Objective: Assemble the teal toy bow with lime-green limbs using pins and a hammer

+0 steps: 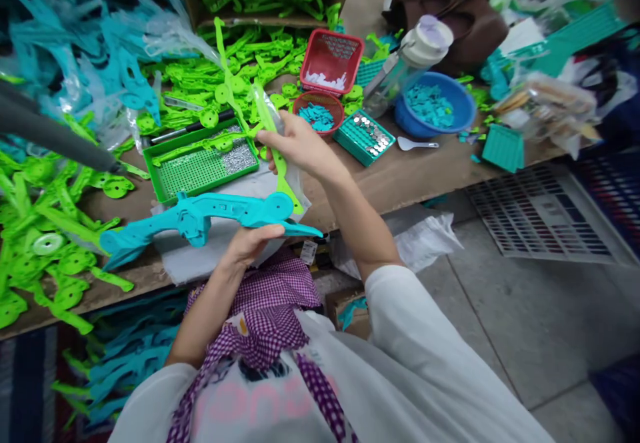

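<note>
My left hand [253,242] grips a long teal plastic part [200,216], shaped like a toy bow or gun body, and holds it level over the near edge of the wooden bench. My right hand [295,144] pinches a thin lime-green plastic arm [229,73] with round hubs, which slants up and away over the bench and down behind the teal part's round end. A green tray [165,163] with a patch of small silver screws lies just left of my right hand.
Heaps of green parts [45,230] cover the bench's left; teal parts [75,36] fill bags at back left. Red baskets [330,60], a teal box of silver discs [364,138], a blue bowl [433,104], a bottle [405,63] and a brown bag [465,20] stand to the right.
</note>
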`<state>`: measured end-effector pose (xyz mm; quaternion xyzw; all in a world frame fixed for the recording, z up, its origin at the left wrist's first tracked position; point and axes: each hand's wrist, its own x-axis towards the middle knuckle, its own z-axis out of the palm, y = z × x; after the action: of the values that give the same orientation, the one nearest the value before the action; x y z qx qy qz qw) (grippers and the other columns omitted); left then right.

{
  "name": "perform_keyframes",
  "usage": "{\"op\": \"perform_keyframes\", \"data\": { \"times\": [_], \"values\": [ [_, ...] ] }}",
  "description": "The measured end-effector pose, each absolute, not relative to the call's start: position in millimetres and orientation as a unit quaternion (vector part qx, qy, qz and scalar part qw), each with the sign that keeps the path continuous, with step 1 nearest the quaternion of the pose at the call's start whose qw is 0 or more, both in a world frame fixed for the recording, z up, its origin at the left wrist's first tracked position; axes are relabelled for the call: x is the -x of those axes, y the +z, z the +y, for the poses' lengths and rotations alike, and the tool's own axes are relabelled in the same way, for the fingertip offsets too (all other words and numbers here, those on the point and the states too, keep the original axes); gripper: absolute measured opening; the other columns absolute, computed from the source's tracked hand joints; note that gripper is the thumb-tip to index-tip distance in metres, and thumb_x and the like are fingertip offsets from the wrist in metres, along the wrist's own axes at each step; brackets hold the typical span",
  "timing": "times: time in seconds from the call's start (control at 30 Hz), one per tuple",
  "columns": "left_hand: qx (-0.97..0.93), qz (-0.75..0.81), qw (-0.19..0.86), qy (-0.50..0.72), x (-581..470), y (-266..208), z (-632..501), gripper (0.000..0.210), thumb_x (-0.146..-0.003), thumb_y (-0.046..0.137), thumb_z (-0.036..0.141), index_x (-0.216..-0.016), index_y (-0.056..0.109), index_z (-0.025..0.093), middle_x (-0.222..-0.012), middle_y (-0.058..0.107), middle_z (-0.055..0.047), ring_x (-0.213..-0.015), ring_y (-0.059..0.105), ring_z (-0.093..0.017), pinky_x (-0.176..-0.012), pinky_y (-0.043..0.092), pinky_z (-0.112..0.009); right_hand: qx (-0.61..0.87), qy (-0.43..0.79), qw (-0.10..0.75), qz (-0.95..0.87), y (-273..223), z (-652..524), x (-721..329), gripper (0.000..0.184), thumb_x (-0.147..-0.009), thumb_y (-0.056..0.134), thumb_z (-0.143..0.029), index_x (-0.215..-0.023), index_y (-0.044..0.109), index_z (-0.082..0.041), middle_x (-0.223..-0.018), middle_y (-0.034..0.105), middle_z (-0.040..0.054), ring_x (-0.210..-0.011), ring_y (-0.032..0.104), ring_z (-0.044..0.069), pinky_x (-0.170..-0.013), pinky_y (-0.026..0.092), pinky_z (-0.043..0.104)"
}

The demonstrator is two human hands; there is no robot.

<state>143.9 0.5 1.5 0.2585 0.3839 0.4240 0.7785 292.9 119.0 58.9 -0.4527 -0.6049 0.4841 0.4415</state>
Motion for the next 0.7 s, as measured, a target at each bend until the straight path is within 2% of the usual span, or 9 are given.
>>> {"op": "perform_keyframes", "data": {
  "times": [0.13,0.23,0.3,0.37,0.43,0.57,0.7],
  "values": [
    [-0.238,0.406,0.781,0.410,-141,3,-2,0.051,-0.044,0.093,0.029,-0.089,0.070,0.021,-0.077,0.074,0.000,-0.075,0.070,-0.022,-0.073,0.059,-0.038,0.474,0.424,0.409,-0.655,62,119,-284,0.044,-0.087,0.057,-0.061,-0.104,0.055,-0.020,-0.079,0.064,0.0020,-0.080,0.068,0.020,-0.082,0.059,0.043],
    [-0.210,0.431,0.771,0.419,-138,-1,-5,0.051,-0.048,0.091,0.038,-0.090,0.069,0.021,-0.084,0.075,-0.001,-0.081,0.071,-0.025,-0.077,0.059,-0.041,0.470,0.386,0.420,-0.673,56,110,-290,0.052,-0.090,0.048,-0.065,-0.118,0.054,-0.023,-0.093,0.066,0.0037,-0.093,0.068,0.021,-0.089,0.056,0.042],
    [-0.199,0.447,0.755,0.437,-134,-3,-6,0.052,-0.046,0.091,0.040,-0.088,0.067,0.022,-0.082,0.074,0.000,-0.078,0.070,-0.022,-0.076,0.059,-0.038,0.471,0.364,0.447,-0.668,44,103,-306,0.054,-0.091,0.043,-0.066,-0.126,0.053,-0.025,-0.105,0.066,0.0043,-0.102,0.066,0.020,-0.092,0.054,0.040],
    [-0.203,0.449,0.747,0.446,-129,-4,-8,0.054,-0.043,0.092,0.036,-0.088,0.065,0.023,-0.078,0.072,0.003,-0.073,0.069,-0.019,-0.073,0.058,-0.033,0.505,0.322,0.479,-0.641,23,96,-328,0.050,-0.094,0.038,-0.063,-0.125,0.055,-0.026,-0.110,0.066,0.0048,-0.102,0.064,0.019,-0.092,0.052,0.038],
    [-0.215,0.439,0.750,0.445,-124,-3,-11,0.057,-0.041,0.091,0.032,-0.091,0.063,0.024,-0.076,0.070,0.004,-0.070,0.067,-0.016,-0.070,0.057,-0.029,0.568,0.258,0.481,-0.616,0,85,-351,0.043,-0.096,0.039,-0.057,-0.116,0.061,-0.025,-0.108,0.067,0.0062,-0.098,0.063,0.019,-0.090,0.051,0.037],
    [-0.236,0.433,0.753,0.436,-120,1,-13,0.058,-0.041,0.089,0.033,-0.090,0.059,0.023,-0.085,0.069,0.003,-0.065,0.063,-0.013,-0.064,0.055,-0.027,0.618,0.213,0.358,-0.666,-33,60,-374,0.027,-0.094,0.049,-0.040,-0.099,0.068,-0.021,-0.100,0.069,0.0099,-0.093,0.062,0.022,-0.087,0.049,0.037],
    [-0.246,0.444,0.743,0.436,-119,4,-13,0.057,-0.042,0.087,0.033,-0.090,0.058,0.024,-0.085,0.069,0.002,-0.062,0.061,-0.013,-0.063,0.055,-0.029,0.629,0.183,0.284,-0.700,-34,61,-368,0.029,-0.096,0.042,-0.029,-0.106,0.068,-0.019,-0.106,0.068,0.0128,-0.102,0.061,0.026,-0.091,0.047,0.040]
  ]
}}
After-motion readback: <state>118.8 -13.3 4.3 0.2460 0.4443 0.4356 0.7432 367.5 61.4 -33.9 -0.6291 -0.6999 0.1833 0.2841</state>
